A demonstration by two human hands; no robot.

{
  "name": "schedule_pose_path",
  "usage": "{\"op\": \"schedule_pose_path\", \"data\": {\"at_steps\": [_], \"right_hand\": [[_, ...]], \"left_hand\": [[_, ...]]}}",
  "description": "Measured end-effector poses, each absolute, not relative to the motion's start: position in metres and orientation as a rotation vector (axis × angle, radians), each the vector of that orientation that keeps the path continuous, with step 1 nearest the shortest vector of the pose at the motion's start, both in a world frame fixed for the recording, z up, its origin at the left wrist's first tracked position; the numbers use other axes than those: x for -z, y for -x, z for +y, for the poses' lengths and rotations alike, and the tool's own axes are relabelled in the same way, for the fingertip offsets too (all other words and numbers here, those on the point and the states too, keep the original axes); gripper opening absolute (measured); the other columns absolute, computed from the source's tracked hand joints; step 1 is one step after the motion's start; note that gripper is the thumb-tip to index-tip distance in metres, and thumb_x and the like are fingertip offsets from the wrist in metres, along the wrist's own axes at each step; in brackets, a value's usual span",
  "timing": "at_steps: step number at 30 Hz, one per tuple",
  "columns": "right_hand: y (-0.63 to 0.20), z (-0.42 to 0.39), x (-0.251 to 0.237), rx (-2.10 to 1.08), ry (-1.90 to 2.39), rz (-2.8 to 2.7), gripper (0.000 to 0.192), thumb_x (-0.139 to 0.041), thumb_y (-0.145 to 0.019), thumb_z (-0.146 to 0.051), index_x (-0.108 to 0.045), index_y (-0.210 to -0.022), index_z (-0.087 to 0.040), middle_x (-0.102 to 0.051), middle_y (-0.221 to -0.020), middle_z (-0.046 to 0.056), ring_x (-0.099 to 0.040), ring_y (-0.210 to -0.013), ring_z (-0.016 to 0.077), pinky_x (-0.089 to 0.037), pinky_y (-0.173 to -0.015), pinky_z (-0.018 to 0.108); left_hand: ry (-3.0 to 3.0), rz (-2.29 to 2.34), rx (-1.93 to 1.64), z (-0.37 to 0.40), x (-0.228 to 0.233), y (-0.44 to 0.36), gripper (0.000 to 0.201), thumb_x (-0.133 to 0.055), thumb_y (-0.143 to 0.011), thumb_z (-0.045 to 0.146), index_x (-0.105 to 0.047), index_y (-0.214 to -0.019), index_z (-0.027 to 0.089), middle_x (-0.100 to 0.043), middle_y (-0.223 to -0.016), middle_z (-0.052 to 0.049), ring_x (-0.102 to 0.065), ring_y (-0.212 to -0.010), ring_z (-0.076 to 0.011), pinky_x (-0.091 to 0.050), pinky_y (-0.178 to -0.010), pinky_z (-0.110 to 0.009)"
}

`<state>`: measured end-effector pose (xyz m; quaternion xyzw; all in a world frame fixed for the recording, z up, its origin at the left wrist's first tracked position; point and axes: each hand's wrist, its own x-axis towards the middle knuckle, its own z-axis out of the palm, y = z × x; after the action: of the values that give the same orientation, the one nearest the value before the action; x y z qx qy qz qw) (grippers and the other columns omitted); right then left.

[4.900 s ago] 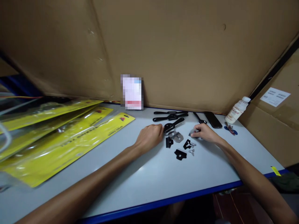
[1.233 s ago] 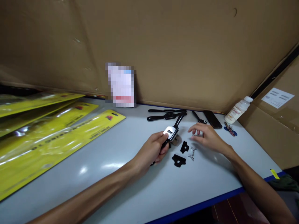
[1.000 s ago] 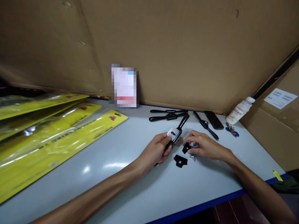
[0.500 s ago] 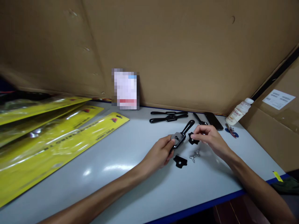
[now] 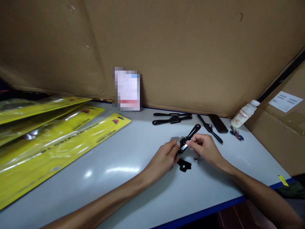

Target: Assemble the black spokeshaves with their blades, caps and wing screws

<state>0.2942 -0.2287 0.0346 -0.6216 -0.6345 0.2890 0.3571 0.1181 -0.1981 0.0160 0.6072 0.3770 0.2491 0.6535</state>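
Note:
My left hand (image 5: 168, 152) is closed around a black spokeshave (image 5: 194, 129), its long handle pointing up and to the right. A grey blade (image 5: 175, 139) shows at the spokeshave's middle beside my left thumb. My right hand (image 5: 206, 147) pinches a dark lever cap (image 5: 183, 141) against the spokeshave's middle; the fingers partly cover it. A second black lever cap (image 5: 184, 165) lies on the table just below. Silver wing-shaped thumbscrews (image 5: 197, 160) lie under my right hand, partly hidden by it.
Two black spokeshaves (image 5: 172, 120) lie at the back, and another spokeshave (image 5: 209, 128) lies beside a phone (image 5: 218, 123). A white bottle (image 5: 245, 114) and keys (image 5: 236, 133) are at the right. Yellow packages (image 5: 71, 140) cover the left. Cardboard (image 5: 178, 54) stands behind.
My right hand has moved left and brought the lever cap from beside the spokeshave onto its middle. The blade now sits differently, showing by my left thumb.

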Motion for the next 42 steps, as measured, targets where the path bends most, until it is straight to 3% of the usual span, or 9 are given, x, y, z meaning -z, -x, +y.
{"op": "schedule_pose_path", "data": {"at_steps": [10, 19, 23, 28, 32, 36, 39, 42], "right_hand": [[-0.293, -0.227, -0.029, -0.482, 1.671, -1.739, 0.043, -0.061, -0.084, -0.039, -0.034, -0.055, -0.021, -0.035, -0.051, -0.006, -0.03, -0.052, 0.01, -0.024, -0.05, 0.025], [-0.293, -0.231, -0.027, -0.433, 1.611, -1.77, 0.047, -0.06, -0.087, -0.041, -0.034, -0.054, -0.02, -0.03, -0.051, -0.006, -0.025, -0.051, 0.0093, -0.023, -0.05, 0.026], [-0.31, -0.228, -0.04, -0.272, 1.546, -1.746, 0.049, -0.053, -0.093, -0.04, -0.032, -0.053, -0.02, -0.03, -0.051, -0.006, -0.026, -0.051, 0.0093, -0.023, -0.051, 0.026], [-0.345, -0.223, -0.067, -0.278, 1.75, -1.92, 0.037, -0.058, -0.091, -0.03, -0.05, -0.056, -0.018, -0.046, -0.052, -0.005, -0.038, -0.051, 0.0093, -0.028, -0.055, 0.026], [-0.354, -0.22, -0.069, -0.351, 1.906, -2.076, 0.014, -0.062, -0.089, -0.025, -0.068, -0.078, -0.019, -0.065, -0.069, -0.001, -0.053, -0.063, 0.0118, -0.035, -0.063, 0.026], [-0.348, -0.215, -0.049, -0.298, 1.973, -2.084, 0.015, -0.064, -0.09, -0.033, -0.068, -0.094, -0.019, -0.069, -0.083, 0.005, -0.059, -0.072, 0.0167, -0.04, -0.067, 0.028], [-0.342, -0.212, -0.035, -0.276, 1.934, -2.14, 0.004, -0.062, -0.086, -0.02, -0.066, -0.085, -0.018, -0.068, -0.083, 0.006, -0.059, -0.074, 0.0173, -0.04, -0.068, 0.029], [-0.34, -0.213, -0.034, -0.36, 1.911, -2.135, 0.011, -0.057, -0.078, -0.008, -0.063, -0.077, -0.018, -0.065, -0.074, 0.003, -0.055, -0.067, 0.0146, -0.039, -0.064, 0.027]], "left_hand": [[-1.528, 0.778, -0.559, -0.195, -0.011, -0.117, 0.031, -0.042, -0.089, 0.051, -0.044, -0.078, 0.023, -0.034, -0.049, 0.011, -0.028, -0.039, -0.0074, -0.023, -0.042, -0.023], [-1.497, 0.806, -0.548, -0.197, -0.016, -0.116, 0.03, -0.043, -0.089, 0.05, -0.04, -0.075, 0.023, -0.034, -0.05, 0.011, -0.026, -0.04, -0.0072, -0.023, -0.043, -0.023], [-1.451, 0.818, -0.519, -0.198, -0.02, -0.116, 0.031, -0.043, -0.091, 0.048, -0.037, -0.071, 0.024, -0.034, -0.05, 0.01, -0.026, -0.041, -0.0072, -0.023, -0.043, -0.023], [-1.382, 0.862, -0.485, -0.197, -0.025, -0.113, 0.031, -0.041, -0.093, 0.042, -0.033, -0.069, 0.025, -0.034, -0.049, 0.01, -0.025, -0.04, -0.0068, -0.022, -0.042, -0.023], [-1.4, 0.872, -0.461, -0.196, -0.025, -0.111, 0.033, -0.038, -0.095, 0.041, -0.033, -0.067, 0.024, -0.035, -0.049, 0.009, -0.027, -0.039, -0.0066, -0.022, -0.042, -0.023], [-1.355, 0.888, -0.433, -0.196, -0.023, -0.113, 0.031, -0.036, -0.095, 0.04, -0.034, -0.069, 0.024, -0.034, -0.048, 0.01, -0.025, -0.04, -0.0069, -0.021, -0.041, -0.022], [-1.331, 0.902, -0.416, -0.198, -0.022, -0.114, 0.03, -0.036, -0.095, 0.039, -0.035, -0.07, 0.024, -0.033, -0.049, 0.01, -0.026, -0.041, -0.0072, -0.021, -0.041, -0.022], [-1.333, 0.903, -0.409, -0.199, -0.023, -0.114, 0.029, -0.037, -0.095, 0.039, -0.035, -0.07, 0.024, -0.034, -0.05, 0.01, -0.026, -0.041, -0.0073, -0.022, -0.041, -0.022]]}}
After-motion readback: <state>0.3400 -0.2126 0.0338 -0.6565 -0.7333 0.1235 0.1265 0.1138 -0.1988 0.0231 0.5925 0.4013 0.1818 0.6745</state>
